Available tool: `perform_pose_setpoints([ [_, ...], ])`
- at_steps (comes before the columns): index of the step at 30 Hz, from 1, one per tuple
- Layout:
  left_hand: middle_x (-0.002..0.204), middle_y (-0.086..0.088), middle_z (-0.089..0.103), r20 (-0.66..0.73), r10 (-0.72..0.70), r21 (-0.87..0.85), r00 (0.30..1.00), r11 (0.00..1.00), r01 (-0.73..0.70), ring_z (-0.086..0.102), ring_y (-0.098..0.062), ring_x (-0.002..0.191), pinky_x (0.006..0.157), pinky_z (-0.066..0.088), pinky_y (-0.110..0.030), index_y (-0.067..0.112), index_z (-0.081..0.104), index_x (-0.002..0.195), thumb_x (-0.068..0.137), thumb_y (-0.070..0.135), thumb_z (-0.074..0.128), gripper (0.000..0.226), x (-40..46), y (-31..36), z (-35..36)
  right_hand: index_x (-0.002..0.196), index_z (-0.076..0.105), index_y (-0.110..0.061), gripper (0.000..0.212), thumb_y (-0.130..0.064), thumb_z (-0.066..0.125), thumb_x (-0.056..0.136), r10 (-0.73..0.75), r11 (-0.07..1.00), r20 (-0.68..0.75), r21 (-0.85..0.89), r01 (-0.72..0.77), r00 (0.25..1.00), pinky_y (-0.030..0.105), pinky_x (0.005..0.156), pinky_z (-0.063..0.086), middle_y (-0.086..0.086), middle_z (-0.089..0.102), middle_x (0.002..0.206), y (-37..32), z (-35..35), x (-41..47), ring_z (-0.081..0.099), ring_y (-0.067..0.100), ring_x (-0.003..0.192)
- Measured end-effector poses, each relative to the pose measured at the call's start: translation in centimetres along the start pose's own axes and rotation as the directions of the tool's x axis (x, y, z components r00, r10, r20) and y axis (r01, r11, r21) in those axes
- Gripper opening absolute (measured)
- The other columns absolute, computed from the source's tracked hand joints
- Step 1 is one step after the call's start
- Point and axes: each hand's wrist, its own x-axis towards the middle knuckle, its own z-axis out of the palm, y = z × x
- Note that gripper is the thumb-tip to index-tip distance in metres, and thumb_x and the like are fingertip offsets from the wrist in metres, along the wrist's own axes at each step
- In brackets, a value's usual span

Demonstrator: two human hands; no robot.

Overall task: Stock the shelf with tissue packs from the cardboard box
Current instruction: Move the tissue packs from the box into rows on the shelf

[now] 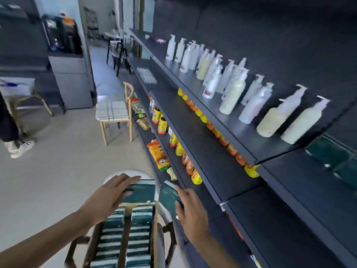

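The cardboard box (96, 238) sits open at the bottom centre, filled with rows of dark green tissue packs (123, 242). My left hand (111, 192) grips one green pack (142, 192) at the far end of the box. My right hand (191, 207) holds a second green pack (169, 196), tilted on edge, just right of the box and beside the shelf. The dark shelf unit (212, 161) runs along the right. More green packs (332, 151) lie on a shelf at the far right.
White and cream pump bottles (233, 91) line the upper shelf; yellow and orange bottles (195, 117) and snack bags (159, 154) fill lower ones. A wooden chair (113, 117) stands ahead by the shelf. A person's legs (13, 136) show at the left. A white round stool (116, 176) shows behind the box.
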Motion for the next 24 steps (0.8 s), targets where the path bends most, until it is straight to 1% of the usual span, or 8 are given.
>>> perform_pose_setpoints([
  [3,0.121,0.023,0.043,0.004,0.130,-0.007,0.991,0.991,-0.130,0.050,0.000,0.100,0.085,0.042,-0.015,0.051,0.027,0.148,0.105,0.054,0.024,0.043,3.3,4.7,-2.6,0.143,0.043,-0.032,0.050,-0.051,0.025,0.101,0.066,0.997,-0.079,-0.025,-0.068,0.995,0.027,0.070,0.053,-0.008,0.050,0.119,0.5,-6.1,-1.1,0.058,0.011,0.102],
  [6,0.123,0.028,0.044,-0.017,0.244,-0.042,0.970,0.969,-0.245,0.055,0.001,0.098,0.078,0.047,-0.018,0.058,0.026,0.146,0.101,0.064,0.019,0.046,6.3,9.9,-4.4,0.147,0.041,-0.026,0.049,-0.040,0.045,0.100,0.127,0.992,-0.116,-0.010,-0.129,0.985,0.033,0.083,0.053,-0.002,0.047,0.126,1.8,-11.8,-3.2,0.056,0.018,0.108],
  [9,0.128,0.036,0.040,-0.031,0.369,-0.037,0.929,0.928,-0.370,0.055,0.005,0.097,0.070,0.044,-0.012,0.057,0.031,0.145,0.100,0.067,0.020,0.047,9.3,15.7,-4.9,0.142,0.049,-0.016,0.049,-0.035,0.048,0.097,0.144,0.982,-0.206,-0.090,-0.166,0.968,0.030,0.075,0.054,0.003,0.053,0.120,3.8,-18.2,-6.0,0.061,0.022,0.096],
  [11,0.125,0.029,0.044,-0.007,0.429,-0.035,0.903,0.902,-0.429,0.062,0.000,0.085,0.064,0.045,-0.013,0.059,0.031,0.145,0.099,0.068,0.022,0.047,10.9,19.4,-4.4,0.139,0.052,-0.015,0.045,-0.032,0.052,0.097,0.170,0.971,-0.262,-0.120,-0.207,0.950,0.029,0.072,0.055,0.002,0.054,0.118,5.1,-22.3,-8.5,0.062,0.020,0.090],
  [13,0.124,0.020,0.046,0.018,0.488,-0.016,0.873,0.873,-0.488,0.064,-0.004,0.075,0.057,0.051,-0.023,0.058,0.031,0.145,0.100,0.066,0.023,0.047,12.3,23.2,-3.5,0.140,0.052,-0.016,0.043,-0.030,0.055,0.100,0.200,0.954,-0.333,-0.150,-0.261,0.922,0.029,0.078,0.053,-0.001,0.052,0.121,6.6,-25.9,-11.3,0.061,0.017,0.092],
  [18,0.126,0.035,0.032,0.073,0.609,-0.036,0.790,0.793,-0.608,0.058,0.005,0.077,0.058,0.044,-0.017,0.059,0.031,0.144,0.098,0.061,0.026,0.046,14.3,33.6,-0.6,0.142,0.051,-0.022,0.043,-0.032,0.052,0.100,0.296,0.904,-0.439,-0.157,-0.397,0.848,0.032,0.081,0.054,-0.005,0.050,0.121,10.3,-33.7,-19.5,0.059,0.016,0.100],
  [20,0.125,0.034,0.033,0.085,0.647,-0.069,0.758,0.762,-0.643,0.058,0.006,0.082,0.059,0.043,-0.018,0.060,0.031,0.143,0.098,0.065,0.024,0.046,14.7,37.6,1.1,0.141,0.051,-0.025,0.041,-0.032,0.052,0.101,0.315,0.884,-0.476,-0.166,-0.436,0.821,0.030,0.081,0.054,-0.007,0.051,0.119,11.8,-36.1,-23.2,0.058,0.015,0.101],
  [24,0.120,0.031,0.038,0.113,0.713,-0.116,0.692,0.701,-0.704,0.059,0.004,0.075,0.056,0.046,-0.019,0.060,0.033,0.142,0.098,0.066,0.026,0.045,14.3,46.7,4.7,0.136,0.057,-0.026,0.038,-0.028,0.057,0.098,0.356,0.827,-0.566,-0.179,-0.532,0.744,0.028,0.074,0.055,-0.009,0.054,0.114,14.6,-41.0,-31.0,0.059,0.013,0.097],
])
